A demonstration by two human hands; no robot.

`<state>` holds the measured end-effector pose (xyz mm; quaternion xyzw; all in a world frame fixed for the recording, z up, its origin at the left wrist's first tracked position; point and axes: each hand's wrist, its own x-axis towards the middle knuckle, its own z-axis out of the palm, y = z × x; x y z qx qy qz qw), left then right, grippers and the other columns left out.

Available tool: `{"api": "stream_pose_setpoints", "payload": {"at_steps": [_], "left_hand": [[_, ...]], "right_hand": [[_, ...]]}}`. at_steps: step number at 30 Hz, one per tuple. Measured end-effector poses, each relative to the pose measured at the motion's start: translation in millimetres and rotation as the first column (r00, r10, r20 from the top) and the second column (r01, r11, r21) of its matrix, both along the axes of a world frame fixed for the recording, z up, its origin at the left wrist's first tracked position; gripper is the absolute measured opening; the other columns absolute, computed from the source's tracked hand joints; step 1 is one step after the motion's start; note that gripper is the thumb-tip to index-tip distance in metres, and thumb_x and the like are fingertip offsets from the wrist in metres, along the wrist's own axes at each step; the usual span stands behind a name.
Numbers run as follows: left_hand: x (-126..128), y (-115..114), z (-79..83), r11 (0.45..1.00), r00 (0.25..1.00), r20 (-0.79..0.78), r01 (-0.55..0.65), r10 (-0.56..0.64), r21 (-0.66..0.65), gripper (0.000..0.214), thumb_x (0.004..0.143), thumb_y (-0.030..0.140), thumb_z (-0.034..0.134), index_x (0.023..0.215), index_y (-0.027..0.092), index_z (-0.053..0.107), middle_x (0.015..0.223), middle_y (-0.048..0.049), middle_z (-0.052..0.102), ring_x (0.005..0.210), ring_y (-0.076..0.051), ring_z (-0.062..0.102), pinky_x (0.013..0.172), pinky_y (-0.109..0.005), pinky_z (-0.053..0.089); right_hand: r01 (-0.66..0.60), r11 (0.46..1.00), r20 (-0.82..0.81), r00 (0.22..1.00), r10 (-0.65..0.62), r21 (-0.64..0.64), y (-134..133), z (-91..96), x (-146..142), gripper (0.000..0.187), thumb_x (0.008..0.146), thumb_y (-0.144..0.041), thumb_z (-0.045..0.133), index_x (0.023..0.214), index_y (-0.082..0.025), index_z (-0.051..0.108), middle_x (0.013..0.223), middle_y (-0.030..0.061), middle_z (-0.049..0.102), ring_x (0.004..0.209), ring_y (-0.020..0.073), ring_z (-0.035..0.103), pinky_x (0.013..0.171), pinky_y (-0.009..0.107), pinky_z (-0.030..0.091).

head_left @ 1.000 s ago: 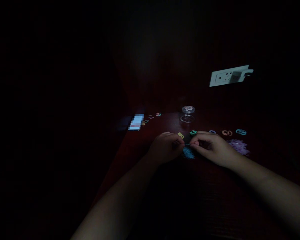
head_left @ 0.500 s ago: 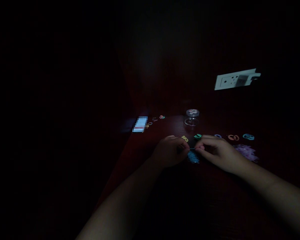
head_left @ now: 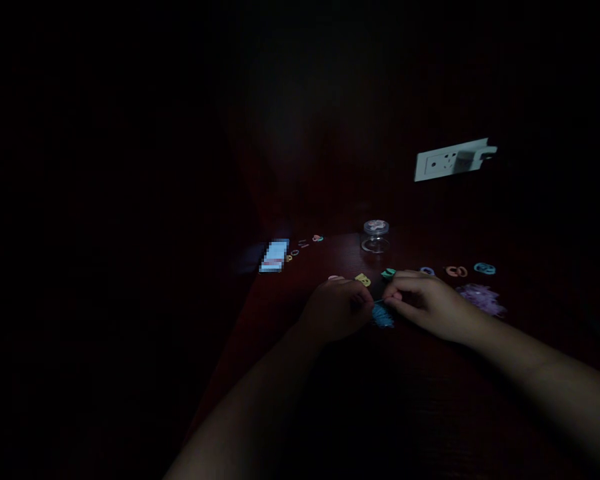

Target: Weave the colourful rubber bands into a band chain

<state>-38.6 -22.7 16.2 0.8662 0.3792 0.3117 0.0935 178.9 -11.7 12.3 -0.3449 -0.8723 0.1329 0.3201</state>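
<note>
In front of the jar, the left hand and right hand – each nearly closed, thumb and fingertips pinched – hold a thin blue band between them. A blue pile also lies in front of the jar – a purple pile to its front right, a phone to its left.

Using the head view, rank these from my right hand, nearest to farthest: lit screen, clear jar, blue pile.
From the right hand:
1. Blue pile: just to its left.
2. Clear jar: beyond it, slightly left.
3. Lit screen: far left.
</note>
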Motion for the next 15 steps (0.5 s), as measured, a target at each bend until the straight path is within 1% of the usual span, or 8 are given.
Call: {"api": "stream_pose_setpoints", "payload": {"at_steps": [5,7,11,13,15], "left_hand": [[-0.7,0.6,0.3,1.000,1.000,0.003,-0.002,0.002,0.011,0.005,0.082,0.023,0.062,0.078,0.020,0.064,0.076,0.0022,0.069,0.073,-0.014,0.060,0.078,-0.030,0.045],[-1.3,0.8,0.0,1.000,1.000,0.009,-0.015,0.015,0.014,0.003,0.082,0.023,0.062,0.081,0.020,0.065,0.078,0.0018,0.070,0.074,-0.014,0.061,0.079,-0.031,0.045],[-1.9,1.5,-2.0,1.000,1.000,0.026,-0.006,0.005,0.010,0.014,0.080,0.024,0.066,0.094,0.021,0.065,0.088,0.0008,0.073,0.082,-0.016,0.064,0.085,-0.033,0.046],[-1.6,1.9,-3.2,1.000,1.000,0.016,0.009,-0.009,0.002,0.013,0.081,0.026,0.065,0.094,0.021,0.066,0.088,0.0013,0.073,0.081,-0.016,0.065,0.087,-0.034,0.046],[-1.1,2.2,-3.8,1.000,1.000,-0.010,0.009,-0.009,-0.004,0.008,0.083,0.026,0.063,0.090,0.022,0.067,0.085,0.0019,0.073,0.080,-0.015,0.065,0.087,-0.034,0.045]], "right_hand": [[0.006,1.000,-0.001,1.000,-0.006,0.006,-1.6,1.3,1.2,0.017,0.090,-0.027,0.055,0.077,-0.020,0.065,0.073,0.0013,0.060,0.069,0.0157,0.057,0.067,0.030,0.044],[0.006,1.000,0.000,1.000,-0.006,0.010,-1.9,1.2,1.6,0.018,0.090,-0.027,0.055,0.077,-0.020,0.065,0.072,0.0012,0.059,0.068,0.0155,0.057,0.067,0.030,0.043],[-0.002,1.000,-0.001,1.000,0.002,0.014,-1.4,-0.3,1.5,0.017,0.090,-0.028,0.055,0.078,-0.020,0.064,0.073,0.0012,0.059,0.069,0.0153,0.057,0.067,0.030,0.043],[-0.001,1.000,0.002,1.000,0.001,0.006,-1.4,-0.9,0.8,0.017,0.090,-0.028,0.055,0.078,-0.020,0.064,0.073,0.0010,0.059,0.069,0.0154,0.057,0.068,0.030,0.043],[0.003,1.000,0.007,1.000,-0.003,-0.006,-1.6,-1.0,0.0,0.016,0.090,-0.028,0.056,0.077,-0.020,0.063,0.073,0.0008,0.059,0.069,0.0154,0.057,0.068,0.030,0.043]]}}
